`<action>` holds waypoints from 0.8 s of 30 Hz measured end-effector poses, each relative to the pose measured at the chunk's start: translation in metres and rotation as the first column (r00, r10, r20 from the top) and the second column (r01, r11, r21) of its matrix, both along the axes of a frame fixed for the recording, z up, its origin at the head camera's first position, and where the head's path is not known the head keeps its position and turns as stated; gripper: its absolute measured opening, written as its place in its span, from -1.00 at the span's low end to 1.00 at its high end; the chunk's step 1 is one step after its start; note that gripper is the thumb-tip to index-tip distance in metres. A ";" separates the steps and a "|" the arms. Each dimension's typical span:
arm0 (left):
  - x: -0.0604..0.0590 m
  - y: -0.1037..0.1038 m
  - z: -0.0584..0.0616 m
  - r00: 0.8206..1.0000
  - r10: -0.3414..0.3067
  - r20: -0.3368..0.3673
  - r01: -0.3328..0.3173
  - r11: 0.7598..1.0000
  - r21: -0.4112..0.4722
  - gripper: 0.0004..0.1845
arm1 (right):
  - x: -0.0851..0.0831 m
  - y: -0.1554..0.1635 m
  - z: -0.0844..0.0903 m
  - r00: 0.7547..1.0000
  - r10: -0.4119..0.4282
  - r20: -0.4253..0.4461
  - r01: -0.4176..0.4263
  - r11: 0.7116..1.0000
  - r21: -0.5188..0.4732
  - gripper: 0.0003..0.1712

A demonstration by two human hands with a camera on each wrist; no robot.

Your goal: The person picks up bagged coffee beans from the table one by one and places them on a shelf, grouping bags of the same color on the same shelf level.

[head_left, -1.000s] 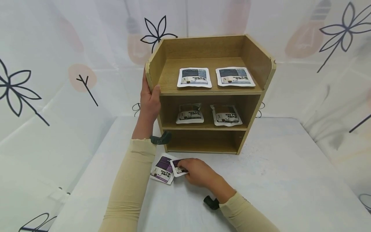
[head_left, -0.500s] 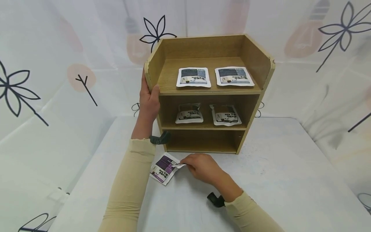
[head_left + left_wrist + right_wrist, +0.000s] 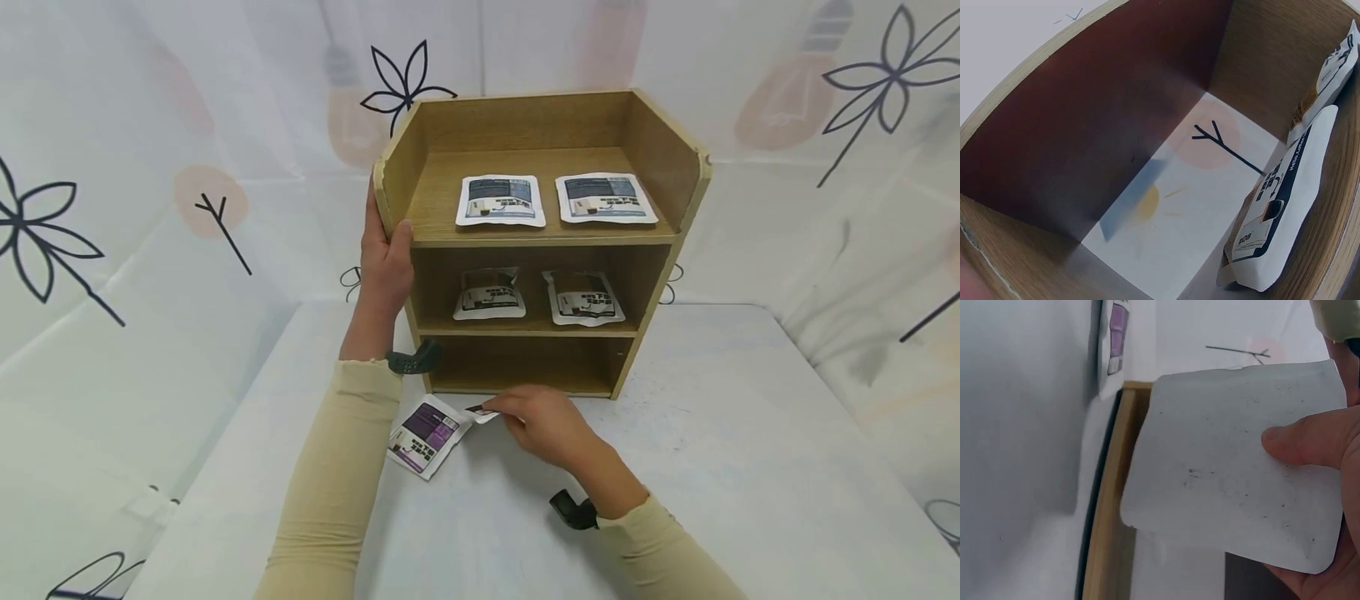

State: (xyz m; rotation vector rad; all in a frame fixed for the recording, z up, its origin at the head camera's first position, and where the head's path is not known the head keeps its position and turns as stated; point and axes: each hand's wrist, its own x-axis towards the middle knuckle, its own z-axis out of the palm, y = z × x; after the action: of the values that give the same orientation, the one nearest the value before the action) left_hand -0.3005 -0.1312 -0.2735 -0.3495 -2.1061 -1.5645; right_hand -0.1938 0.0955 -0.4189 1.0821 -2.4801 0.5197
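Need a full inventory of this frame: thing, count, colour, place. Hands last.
wooden shelf unit: 1, light brown, on the table, bottom shelf bare
top-shelf packets: 2, white with dark print, flat side by side
middle-shelf packets: 2, white with dark print, leaning back
purple packet: 1, white and purple, flat on the table before the shelf unit
held packet: 1, white, pinched in the right hand
table: 1, white
backdrop sheet: 1, white, printed flowers and bulbs
left hand: grips the shelf unit's left wall
right hand: before the bottom shelf
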 end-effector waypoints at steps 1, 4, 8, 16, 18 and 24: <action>0.000 0.000 -0.001 1.000 -0.001 0.000 0.001 1.000 0.000 -0.29 | 0.000 0.002 0.000 1.000 0.000 -0.013 0.000 1.000 -0.009 -0.70; -0.001 0.000 -0.001 1.000 -0.008 -0.004 0.008 1.000 0.004 -0.29 | -0.002 0.007 0.000 0.998 -0.004 -0.059 0.002 0.999 -0.035 -0.70; 0.007 0.003 0.004 1.000 -0.018 -0.013 0.018 1.000 0.010 -0.29 | -0.004 0.015 0.001 0.995 -0.024 -0.097 0.019 0.998 -0.055 -0.69; 0.005 0.002 0.004 1.000 -0.016 -0.015 0.016 1.000 0.011 -0.28 | -0.009 0.030 -0.002 0.990 -0.058 -0.127 0.049 0.996 -0.071 -0.68; 0.010 0.004 0.006 1.000 -0.018 -0.011 0.019 1.000 0.014 -0.29 | -0.009 0.034 -0.004 0.990 -0.069 -0.121 0.060 0.996 -0.073 -0.68; 0.011 0.004 0.006 1.000 -0.014 -0.011 0.014 1.000 0.013 -0.29 | -0.013 0.045 -0.010 0.987 -0.111 -0.118 0.102 0.991 -0.082 -0.67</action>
State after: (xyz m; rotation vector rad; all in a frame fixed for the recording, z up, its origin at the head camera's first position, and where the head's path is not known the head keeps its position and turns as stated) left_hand -0.2897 -0.1276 -0.2670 -0.3684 -2.0882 -1.5807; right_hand -0.2063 0.1409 -0.4291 0.9178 -2.3767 0.4958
